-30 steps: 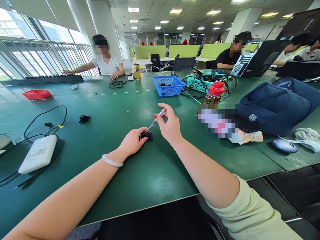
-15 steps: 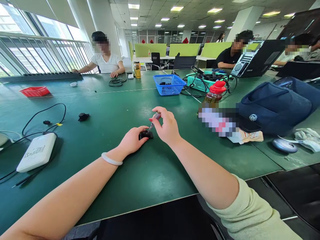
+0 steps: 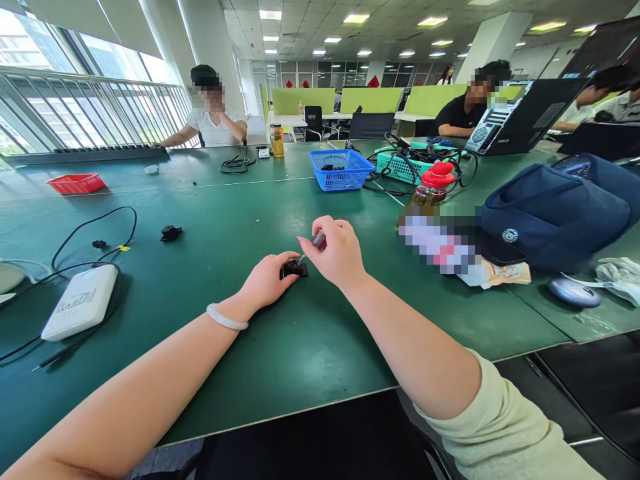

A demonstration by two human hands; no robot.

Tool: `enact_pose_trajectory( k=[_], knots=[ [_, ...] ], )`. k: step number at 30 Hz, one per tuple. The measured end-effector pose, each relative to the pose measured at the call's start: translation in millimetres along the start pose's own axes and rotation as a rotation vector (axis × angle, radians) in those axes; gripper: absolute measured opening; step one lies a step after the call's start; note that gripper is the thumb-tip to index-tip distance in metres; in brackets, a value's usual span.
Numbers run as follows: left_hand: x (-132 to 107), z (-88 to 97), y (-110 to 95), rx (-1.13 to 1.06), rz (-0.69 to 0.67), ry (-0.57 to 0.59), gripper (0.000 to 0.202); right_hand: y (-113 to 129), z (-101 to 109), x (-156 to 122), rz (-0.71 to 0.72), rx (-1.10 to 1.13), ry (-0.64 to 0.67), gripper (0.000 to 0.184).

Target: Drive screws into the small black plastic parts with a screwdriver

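Note:
With thumb and fingers on its sides, my left hand [image 3: 266, 280] holds a small black part [image 3: 294, 269] down on the green table [image 3: 320, 347]. What kind of part it is, I cannot make out. My right hand [image 3: 339, 253] is closed round the handle of a small screwdriver [image 3: 319, 240]. The screwdriver slants down to the left, and its tip meets the top of the black part or sits just above it. Fingers of the right hand hide some of the handle.
Left of my hands are a white box-shaped device [image 3: 83, 300] with black cables and a black piece [image 3: 171, 233]. Ahead are a blue basket [image 3: 340, 175], a green basket [image 3: 400, 167] of cables and a red-lidded bottle [image 3: 434, 183]. A navy bag [image 3: 555, 213] and mouse [image 3: 574, 292] lie right.
My right hand has shifted slightly right, and the screwdriver leans over further. My left hand keeps its grip on the black part. The person across the table has raised one hand to their face.

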State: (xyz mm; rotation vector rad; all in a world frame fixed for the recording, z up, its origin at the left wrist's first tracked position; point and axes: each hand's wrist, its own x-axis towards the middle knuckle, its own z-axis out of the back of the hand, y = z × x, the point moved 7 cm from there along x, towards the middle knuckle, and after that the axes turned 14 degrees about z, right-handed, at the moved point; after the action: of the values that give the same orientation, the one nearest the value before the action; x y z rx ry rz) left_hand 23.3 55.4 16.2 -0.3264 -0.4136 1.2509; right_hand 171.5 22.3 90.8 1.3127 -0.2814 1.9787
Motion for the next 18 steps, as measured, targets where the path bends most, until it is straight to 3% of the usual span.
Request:
enact_pose_trajectory(
  k=[5,10,13,18],
  knots=[
    [-0.7,0.5,-1.4,-0.013,-0.002,0.023,0.041,4.9,1.3,1.5,0.048,0.032,0.004,0.03],
    [0.0,0.1,0.3,-0.006,0.004,0.011,0.034,16.9,-2.8,2.8,0.089,0.159,0.091,0.044],
    [0.5,-0.7,1.2,0.001,0.002,0.007,0.035,10.7,-7.6,0.0,-0.031,0.254,0.145,0.049],
    [0.1,0.1,-1.2,-0.014,-0.002,0.017,0.043,-14.1,-0.3,-4.3,-0.242,0.305,0.0,0.051]
  ],
)
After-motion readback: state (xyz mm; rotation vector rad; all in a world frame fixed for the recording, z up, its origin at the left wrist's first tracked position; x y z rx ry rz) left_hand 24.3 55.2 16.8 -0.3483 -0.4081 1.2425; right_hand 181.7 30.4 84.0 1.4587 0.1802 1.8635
